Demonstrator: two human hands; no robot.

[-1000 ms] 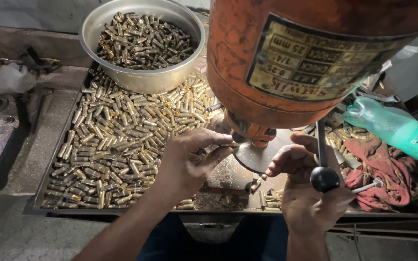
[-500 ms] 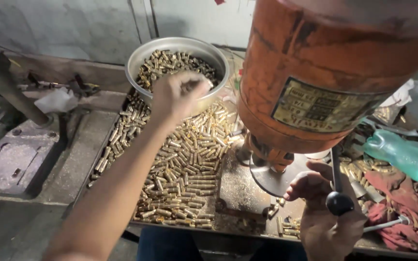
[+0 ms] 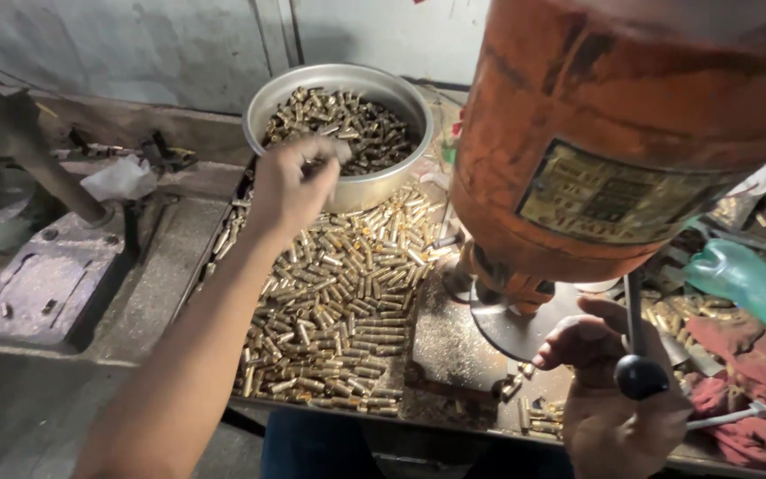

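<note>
Hovering at bowl [image 3: 398, 184] rim, left hand [image 3: 293, 184], fingers curled, contents unclear; right hand [image 3: 609, 390] loosely cupped beside lever knob [image 3: 641, 377].

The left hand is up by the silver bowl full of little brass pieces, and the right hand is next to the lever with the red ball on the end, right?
Almost. The knob on the lever is black, not red, as the head view shows. The rest stands: the left hand is by the silver bowl of little brass pieces, and the right hand is beside the lever.
</note>
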